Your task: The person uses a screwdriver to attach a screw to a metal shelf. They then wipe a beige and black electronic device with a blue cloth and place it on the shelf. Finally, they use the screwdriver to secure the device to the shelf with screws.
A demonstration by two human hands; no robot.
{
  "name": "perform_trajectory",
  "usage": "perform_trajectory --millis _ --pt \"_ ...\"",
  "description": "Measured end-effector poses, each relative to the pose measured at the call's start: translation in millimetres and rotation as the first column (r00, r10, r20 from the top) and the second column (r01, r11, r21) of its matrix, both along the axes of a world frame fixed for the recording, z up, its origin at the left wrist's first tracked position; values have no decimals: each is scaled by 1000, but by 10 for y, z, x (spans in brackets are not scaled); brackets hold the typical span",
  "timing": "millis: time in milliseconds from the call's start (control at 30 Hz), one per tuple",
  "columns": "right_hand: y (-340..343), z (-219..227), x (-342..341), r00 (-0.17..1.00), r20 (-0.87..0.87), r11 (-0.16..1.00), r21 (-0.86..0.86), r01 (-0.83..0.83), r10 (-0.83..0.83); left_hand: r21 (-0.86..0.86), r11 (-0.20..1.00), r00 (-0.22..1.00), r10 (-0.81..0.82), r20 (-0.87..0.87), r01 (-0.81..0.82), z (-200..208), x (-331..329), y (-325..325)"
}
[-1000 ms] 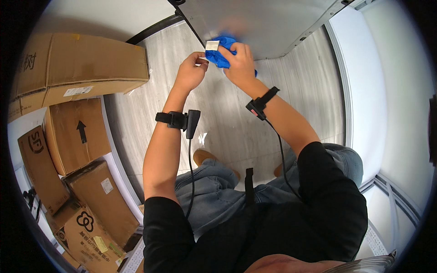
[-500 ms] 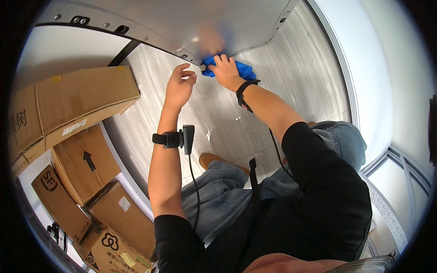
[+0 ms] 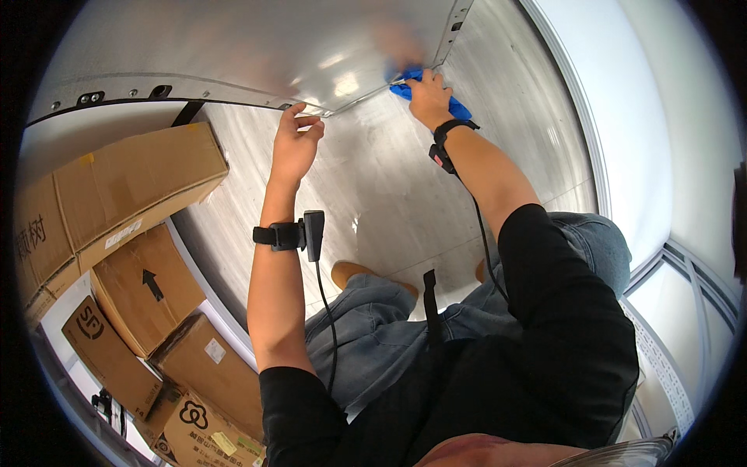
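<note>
A pretty crumpled blue cloth (image 3: 459, 107) is being held bunched under the right hand (image 3: 430, 100), right by the bottom edge of a shiny silver metal panel (image 3: 233, 58), whose rim is partly hidden by the left hand (image 3: 296, 148).

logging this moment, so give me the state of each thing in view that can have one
right hand, holding the blue cloth
blue cloth, bunched, partly hidden by that hand
left hand, fingers partly bent, nothing visible in it
metal panel, shiny, with blurred reflections
left wrist strap, fastened
right wrist strap, fastened
cardboard box with arrow, no open flap showing
</note>
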State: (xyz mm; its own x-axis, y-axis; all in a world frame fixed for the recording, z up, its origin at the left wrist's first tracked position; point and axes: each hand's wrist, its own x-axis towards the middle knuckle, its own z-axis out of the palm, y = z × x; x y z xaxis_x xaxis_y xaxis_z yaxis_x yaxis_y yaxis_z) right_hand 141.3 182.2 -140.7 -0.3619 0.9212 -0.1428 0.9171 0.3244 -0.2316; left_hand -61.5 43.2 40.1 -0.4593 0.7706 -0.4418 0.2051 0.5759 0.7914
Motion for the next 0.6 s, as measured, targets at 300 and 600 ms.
perform_trajectory --millis 300,600 --pt "-8 7 100 993 -80 994 69 -82 87 16 997 995 75 -62 -74 122 -107 -87" --pt "-658 -59 -816 914 -192 934 103 -343 357 35 996 991 91 -103 -88 204 -157 -433"
